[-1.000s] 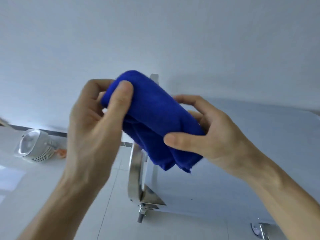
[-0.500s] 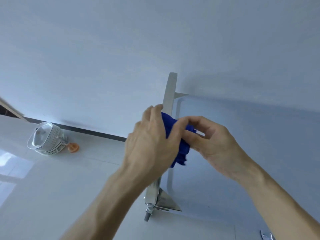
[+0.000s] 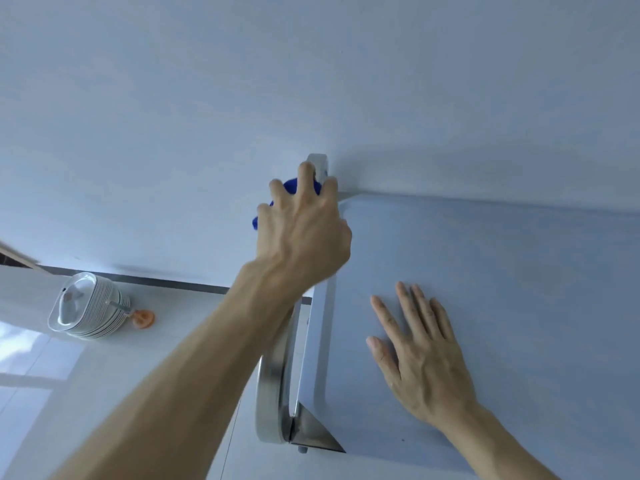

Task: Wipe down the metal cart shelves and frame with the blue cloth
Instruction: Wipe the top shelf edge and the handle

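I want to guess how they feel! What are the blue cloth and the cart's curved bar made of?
The blue cloth, gripped by the left hand, looks like soft, fuzzy fabric, maybe microfibre: matte, bunched up and no shine. The curved bar looks like metal, probably brushed stainless steel: grey, smooth and reflecting light.

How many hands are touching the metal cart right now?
2. The left hand presses the blue cloth against the far end of the frame bar; the right hand lies flat on the top shelf.
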A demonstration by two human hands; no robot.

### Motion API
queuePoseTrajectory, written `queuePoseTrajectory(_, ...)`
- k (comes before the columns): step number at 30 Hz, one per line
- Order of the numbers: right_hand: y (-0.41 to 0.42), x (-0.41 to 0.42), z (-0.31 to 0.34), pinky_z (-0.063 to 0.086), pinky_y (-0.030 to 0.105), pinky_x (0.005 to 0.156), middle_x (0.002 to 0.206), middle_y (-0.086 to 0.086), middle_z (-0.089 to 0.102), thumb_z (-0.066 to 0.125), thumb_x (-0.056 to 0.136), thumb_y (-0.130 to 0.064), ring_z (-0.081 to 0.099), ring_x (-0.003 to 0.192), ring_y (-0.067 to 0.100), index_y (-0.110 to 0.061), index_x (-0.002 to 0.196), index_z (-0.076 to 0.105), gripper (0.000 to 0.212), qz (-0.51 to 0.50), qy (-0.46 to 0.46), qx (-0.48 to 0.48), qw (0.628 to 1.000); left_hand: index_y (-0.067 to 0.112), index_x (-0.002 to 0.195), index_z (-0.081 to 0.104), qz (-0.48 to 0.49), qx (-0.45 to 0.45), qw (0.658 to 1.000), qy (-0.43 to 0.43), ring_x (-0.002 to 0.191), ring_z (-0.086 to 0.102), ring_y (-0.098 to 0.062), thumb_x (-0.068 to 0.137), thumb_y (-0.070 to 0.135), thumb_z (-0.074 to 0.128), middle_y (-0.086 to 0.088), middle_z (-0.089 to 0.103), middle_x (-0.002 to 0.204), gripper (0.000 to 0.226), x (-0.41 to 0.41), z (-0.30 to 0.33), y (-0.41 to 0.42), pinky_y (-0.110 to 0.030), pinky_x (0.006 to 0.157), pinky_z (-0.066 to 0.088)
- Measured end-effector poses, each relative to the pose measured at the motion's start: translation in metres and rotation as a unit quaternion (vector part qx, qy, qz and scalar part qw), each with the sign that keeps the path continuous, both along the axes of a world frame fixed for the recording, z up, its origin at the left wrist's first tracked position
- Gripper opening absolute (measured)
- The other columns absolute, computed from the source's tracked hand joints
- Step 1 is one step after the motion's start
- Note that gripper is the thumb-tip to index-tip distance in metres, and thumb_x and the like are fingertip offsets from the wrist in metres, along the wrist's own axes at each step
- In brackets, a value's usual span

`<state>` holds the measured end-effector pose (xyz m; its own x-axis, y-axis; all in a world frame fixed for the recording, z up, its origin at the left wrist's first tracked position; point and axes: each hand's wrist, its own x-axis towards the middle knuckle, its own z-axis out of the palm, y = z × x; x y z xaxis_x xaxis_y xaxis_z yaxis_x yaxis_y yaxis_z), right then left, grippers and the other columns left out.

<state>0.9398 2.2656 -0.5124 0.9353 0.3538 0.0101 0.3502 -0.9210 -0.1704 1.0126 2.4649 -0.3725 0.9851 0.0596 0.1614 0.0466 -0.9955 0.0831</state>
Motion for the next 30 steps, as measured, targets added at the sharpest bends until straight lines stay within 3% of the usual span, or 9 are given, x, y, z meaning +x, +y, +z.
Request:
queuePoseTrajectory(3, 0.002, 0.002, -0.001, 0.028, 0.055, 0.117, 0.161, 0.016, 0.029, 0.031, 0.101, -0.053, 0.025, 0.150, 0.033, -0.025, 0.153, 0.038, 0.059, -0.001, 0.000, -0.007, 1.000, 0.019, 0.137, 0.040, 0.003, 0.014, 0.998, 0.056, 0.114, 0.041, -0.039, 0.089, 0.029, 0.052, -0.002, 0.010, 0.160, 0.050, 0.057, 0.004, 0.001, -0.041, 0.072, 0.034)
queuePoseTrajectory(7, 0.002, 0.002, -0.003, 0.028, 0.054, 0.117, 0.162, 0.013, 0.027, 0.033, 0.099, -0.054, 0.023, 0.151, 0.030, -0.028, 0.153, 0.037, 0.060, -0.002, -0.004, -0.007, 1.000, 0.016, 0.129, 0.047, -0.001, 0.029, 0.995, 0.095, 0.112, 0.041, -0.037, 0.088, 0.025, 0.051, -0.001, 0.030, 0.149, 0.042, 0.095, 0.007, 0.003, -0.039, 0.070, 0.034)
queuePoseTrajectory(10, 0.003, 0.001, -0.002, 0.029, 0.054, 0.117, 0.162, 0.012, 0.027, 0.035, 0.098, -0.055, 0.024, 0.151, 0.030, -0.029, 0.152, 0.038, 0.060, -0.005, -0.004, -0.005, 1.000, 0.023, 0.141, 0.038, -0.050, -0.026, 0.997, 0.046, 0.114, 0.040, -0.039, 0.088, 0.030, 0.053, 0.001, 0.024, 0.151, 0.055, 0.066, 0.003, 0.010, -0.043, 0.075, 0.042)
queuePoseTrajectory(13, 0.004, 0.001, -0.001, 0.027, 0.053, 0.118, 0.162, 0.012, 0.028, 0.037, 0.097, -0.055, 0.024, 0.151, 0.029, -0.029, 0.151, 0.040, 0.060, -0.010, -0.010, 0.002, 1.000, 0.021, 0.139, 0.039, -0.089, -0.119, 0.989, 0.009, 0.103, 0.045, -0.038, 0.086, 0.037, 0.050, -0.003, 0.026, 0.142, 0.056, 0.012, 0.001, 0.022, -0.041, 0.078, 0.046)
queuePoseTrajectory(17, 0.005, 0.001, -0.005, 0.026, 0.053, 0.118, 0.163, 0.012, 0.026, 0.035, 0.098, -0.054, 0.023, 0.151, 0.029, -0.029, 0.152, 0.038, 0.060, -0.009, -0.022, 0.004, 1.000, 0.022, 0.131, 0.045, -0.093, -0.087, 0.992, -0.015, 0.100, 0.045, -0.030, 0.083, 0.042, 0.043, 0.003, 0.034, 0.137, 0.051, -0.026, -0.003, 0.021, -0.034, 0.065, 0.040)
queuePoseTrajectory(22, 0.006, 0.001, -0.009, 0.030, 0.055, 0.116, 0.161, 0.014, 0.030, 0.037, 0.098, -0.053, 0.026, 0.150, 0.031, -0.026, 0.150, 0.042, 0.059, -0.008, -0.052, 0.009, 0.999, 0.039, 0.111, 0.055, -0.099, -0.078, 0.991, 0.044, 0.101, 0.053, -0.033, 0.078, 0.040, 0.043, 0.013, 0.048, 0.127, 0.035, 0.064, 0.000, 0.029, -0.045, 0.085, 0.048)
queuePoseTrajectory(27, 0.004, 0.002, -0.009, 0.029, 0.055, 0.117, 0.161, 0.014, 0.030, 0.036, 0.097, -0.053, 0.028, 0.149, 0.031, -0.026, 0.150, 0.044, 0.059, -0.007, -0.061, 0.017, 0.998, 0.036, 0.087, 0.067, -0.042, -0.058, 0.982, 0.176, 0.092, 0.058, -0.027, 0.073, 0.026, 0.048, 0.009, 0.059, 0.091, 0.025, 0.145, 0.010, 0.015, -0.035, 0.071, 0.046)
queuePoseTrajectory(30, 0.004, 0.003, -0.009, 0.027, 0.053, 0.118, 0.161, 0.013, 0.029, 0.036, 0.097, -0.054, 0.027, 0.150, 0.031, -0.028, 0.150, 0.043, 0.059, -0.009, -0.057, 0.011, 0.998, 0.036, 0.082, 0.067, -0.040, -0.059, 0.979, 0.192, 0.093, 0.058, -0.028, 0.071, 0.027, 0.046, 0.008, 0.059, 0.089, 0.025, 0.155, 0.007, 0.014, -0.036, 0.073, 0.048)
